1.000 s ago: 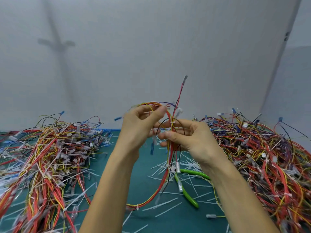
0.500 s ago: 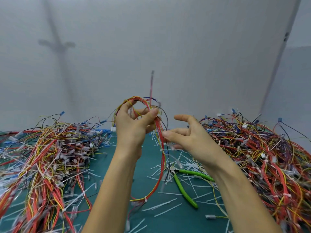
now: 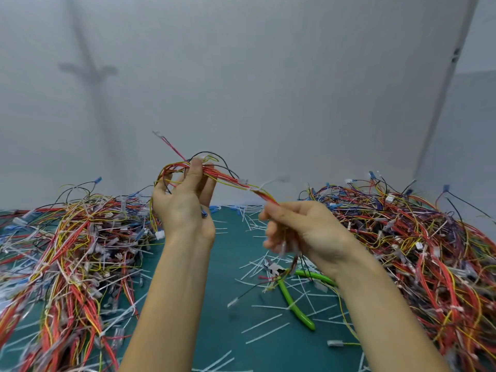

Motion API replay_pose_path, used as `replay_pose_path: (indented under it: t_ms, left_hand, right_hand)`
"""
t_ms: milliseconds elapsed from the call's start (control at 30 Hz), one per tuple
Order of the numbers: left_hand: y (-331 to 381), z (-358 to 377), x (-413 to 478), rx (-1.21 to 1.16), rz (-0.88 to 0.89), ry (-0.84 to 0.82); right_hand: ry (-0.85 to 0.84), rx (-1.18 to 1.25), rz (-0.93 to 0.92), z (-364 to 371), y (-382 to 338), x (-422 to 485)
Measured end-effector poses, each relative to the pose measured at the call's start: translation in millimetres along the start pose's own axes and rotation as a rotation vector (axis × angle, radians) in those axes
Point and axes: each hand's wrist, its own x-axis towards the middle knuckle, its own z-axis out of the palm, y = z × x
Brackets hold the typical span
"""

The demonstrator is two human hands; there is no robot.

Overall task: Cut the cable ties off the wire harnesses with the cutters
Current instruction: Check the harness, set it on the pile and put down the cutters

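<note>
A wire harness (image 3: 228, 178) of red, yellow and black wires is stretched in the air between both hands. My left hand (image 3: 185, 202) grips its looped upper end, thumb over the bundle. My right hand (image 3: 298, 232), lower and to the right, is curled round the other end, and loose wires with white connectors hang below it. A white cable tie (image 3: 268, 182) sticks out of the bundle between the hands. The green-handled cutters (image 3: 294, 304) lie on the green mat (image 3: 222, 326) below my right hand, held by neither hand.
A big heap of tangled harnesses (image 3: 69, 253) covers the mat's left side and another heap (image 3: 418, 251) fills the right. Cut white tie pieces (image 3: 268, 328) litter the mat between them. A grey wall stands close behind.
My right hand has closed on the harness's lower end and pulled it to the right. The harness, which hung down before, now runs slanted between the hands. The cutters have not moved.
</note>
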Motion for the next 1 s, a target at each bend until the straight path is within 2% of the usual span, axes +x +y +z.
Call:
replay_pose_path:
  t_ms: [100,300,467,700,767,833,933,1000]
  left_hand:
    - [1.7,-1.9,2.0,-0.015,-0.139,0.012]
    - [2.6,-4.1,1.5,-0.127,-0.394,0.026]
    - [3.2,-8.6,3.2,-0.209,-0.511,0.031]
    - [1.7,-8.1,4.9,-0.183,-0.508,0.004]
    - [2.6,-7.9,6.0,-0.166,-0.479,0.003]
    - [4.2,-8.7,7.8,-0.132,-0.442,-0.007]
    - [7.5,-12.1,11.6,-0.016,-0.385,-0.055]
    - [7.0,-13.3,13.4,0.064,-0.368,-0.104]
  right_hand:
    - [-0.003,0.259,-0.057,-8.5,-2.5,2.7]
    - [-0.156,0.681,-0.055,-10.1,-12.5,1.6]
    - [-0.183,0.794,-0.130,-10.3,-18.3,-3.6]
    - [-0.223,0.806,-0.145,-8.7,-21.5,-6.3]
    - [-0.198,0.750,-0.130,-9.9,-20.9,-6.6]
    - [-0.111,0.550,-0.061,-12.5,-21.2,-7.6]
    - [0.172,0.051,0.067,-13.4,-17.8,-6.5]
    - [0.345,-0.149,0.077,-8.2,-16.0,-6.5]
